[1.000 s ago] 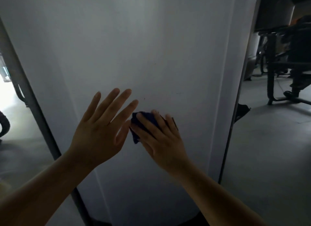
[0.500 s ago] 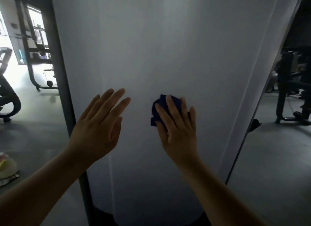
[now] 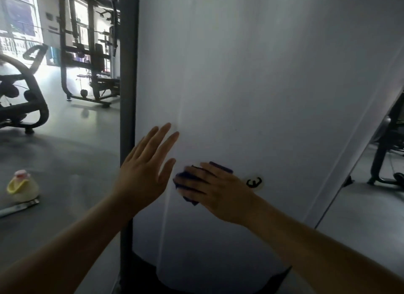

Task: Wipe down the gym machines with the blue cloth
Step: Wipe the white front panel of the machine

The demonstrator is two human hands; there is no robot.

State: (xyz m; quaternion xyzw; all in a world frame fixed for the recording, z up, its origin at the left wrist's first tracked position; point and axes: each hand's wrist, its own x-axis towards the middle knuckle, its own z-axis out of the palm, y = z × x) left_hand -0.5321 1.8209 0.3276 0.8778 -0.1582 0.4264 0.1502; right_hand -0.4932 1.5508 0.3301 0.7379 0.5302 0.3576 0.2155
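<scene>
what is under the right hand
A blue cloth, pressed flat on the white panel. Only its edges show around the right hand; its middle is covered.

One wide-angle view, worn on the person's head, faces forward and a little downward. It sits very near the white panel [image 3: 273, 85], which fills most of the frame. Both forearms enter from the lower edge, with the left hand [image 3: 142, 175] and right hand [image 3: 220, 193] just below centre. Left of the dark post [image 3: 129, 75] the view opens across the floor [image 3: 65, 158] to a far rack [image 3: 87, 53].
</scene>
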